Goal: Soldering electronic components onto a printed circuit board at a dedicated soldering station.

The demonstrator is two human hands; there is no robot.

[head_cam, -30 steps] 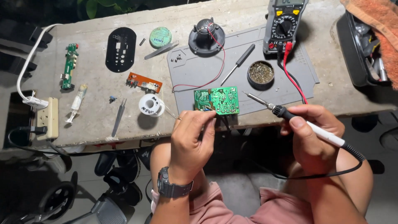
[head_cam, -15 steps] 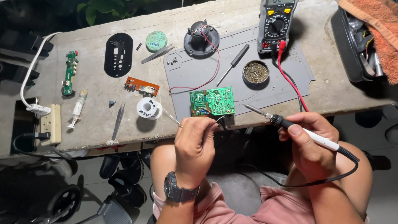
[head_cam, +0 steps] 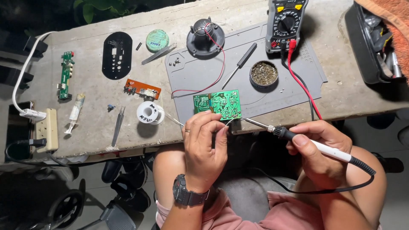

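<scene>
My left hand (head_cam: 205,142) pinching solder wire (head_cam: 174,119) just below the green circuit board (head_cam: 217,104), my right hand (head_cam: 317,147) wrapped around the soldering iron (head_cam: 298,137), tip just right of my left fingertips (head_cam: 224,129)

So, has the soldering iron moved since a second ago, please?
Yes: the soldering iron's tip has pulled back from the round tin toward the person, to the green board's near corner.

We note a black digital wristwatch (head_cam: 186,194) on the left hand's (head_cam: 205,142) wrist, a thin ring on one finger, and pink clothing; the right hand (head_cam: 317,147) is bare.
</scene>
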